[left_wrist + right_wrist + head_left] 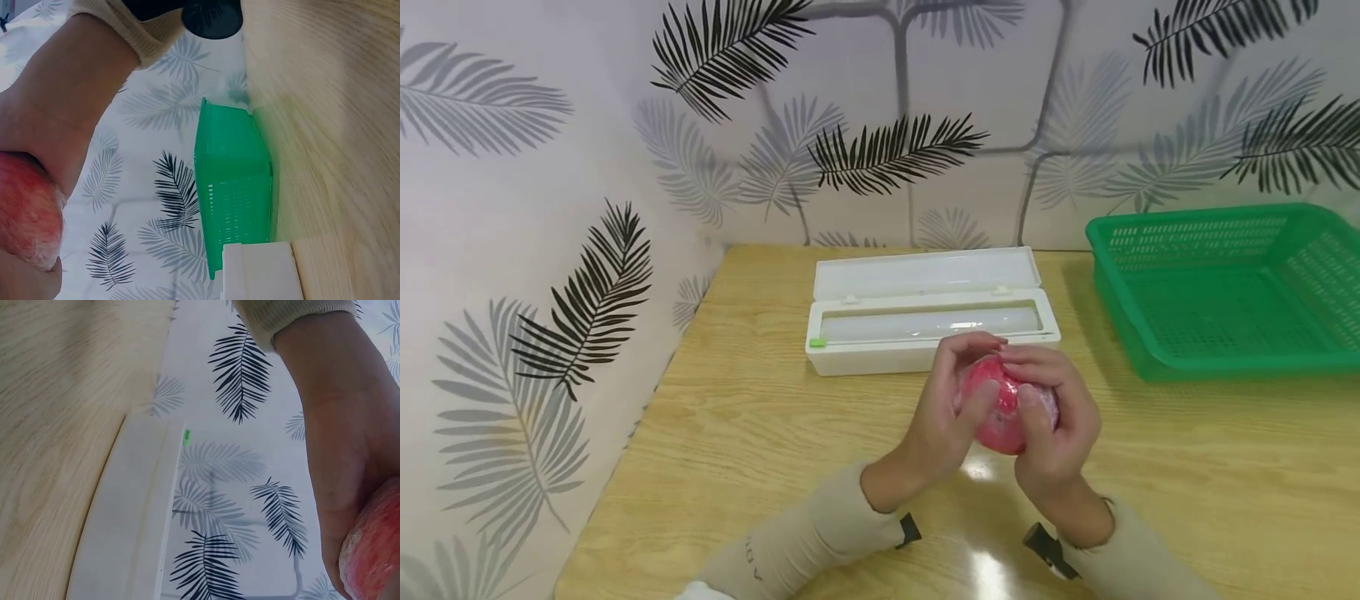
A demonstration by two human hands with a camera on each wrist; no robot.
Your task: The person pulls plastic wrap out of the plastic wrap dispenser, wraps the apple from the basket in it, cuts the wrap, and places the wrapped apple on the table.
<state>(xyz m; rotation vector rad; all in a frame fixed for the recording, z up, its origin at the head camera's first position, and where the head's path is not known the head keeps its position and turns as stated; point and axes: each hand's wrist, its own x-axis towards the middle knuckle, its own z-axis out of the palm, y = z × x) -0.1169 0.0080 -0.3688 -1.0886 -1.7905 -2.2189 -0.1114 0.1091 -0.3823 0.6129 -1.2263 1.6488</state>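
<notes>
A round red fruit [1000,435] in shiny clear cling film is held between both hands above the table. My left hand [946,421] grips its left side, with the thumb lying over the top. From the right, my right hand [1066,421] curls round it, its thumb also on the upper face and some crumpled film showing beside it. The wrist views show the film tight against the fruit's mottled red skin [28,209]. Just beyond the hands, a white cling film dispenser [865,360] stands with its lid raised and a film roll [925,323] inside.
At the back right sits a green plastic basket [1247,367] with slotted sides. A green slider [817,342] is at the dispenser's left end. The wooden table [737,400] meets a leaf-patterned wall covering [587,167] behind and at left.
</notes>
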